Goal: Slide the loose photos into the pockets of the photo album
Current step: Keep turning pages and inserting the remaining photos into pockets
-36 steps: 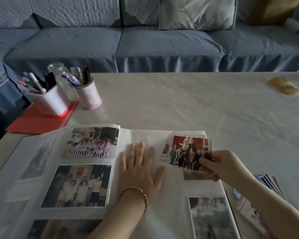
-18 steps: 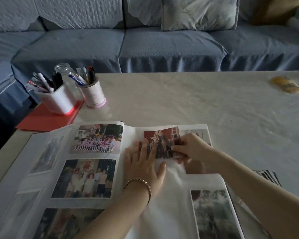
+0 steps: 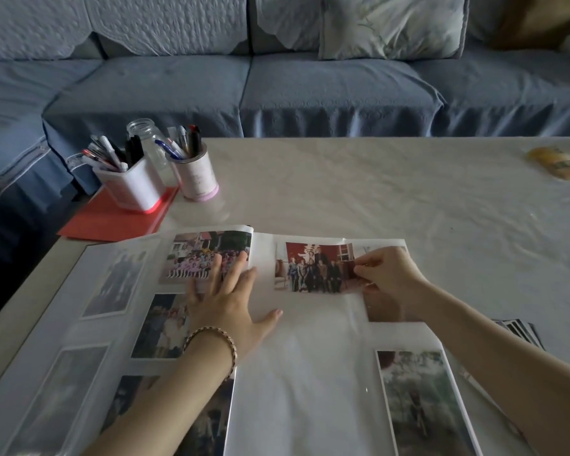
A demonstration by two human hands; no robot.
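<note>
The blue sofa (image 3: pixel 310 93) filled the far side of the view, and in front of it the pale worktop (image 3: pixel 375 192) carried the open photo album (image 3: pixel 310 373), which spread across the near edge. A second earlier the red-backed group photo (image 3: pixel 313 268) had been held out over the outer part of the right-hand page. It had since travelled inward and now lay flat and square in the upper inner spot of that page, beside the gutter. The right hand (image 3: pixel 392 278) pinched the photo's right edge between thumb and fingertips. The left hand (image 3: pixel 227 301) had shifted off the middle of the album. It rested open on the left-hand page, fingers spread over the photos already there, the thumb reaching toward the gutter. From its position the photo seemed almost fully seated in its pocket, though I could not tell whether its right edge was under the clear film. If it was, only a last nudge and a release remained for this one. The stack of loose photos (image 3: pixel 520 330) waited on the worktop just beyond the right forearm, so more insertions were due. Two pen holders (image 3: pixel 132 189) stood at the far left on a red folder (image 3: pixel 112 222), well apart from the work.
</note>
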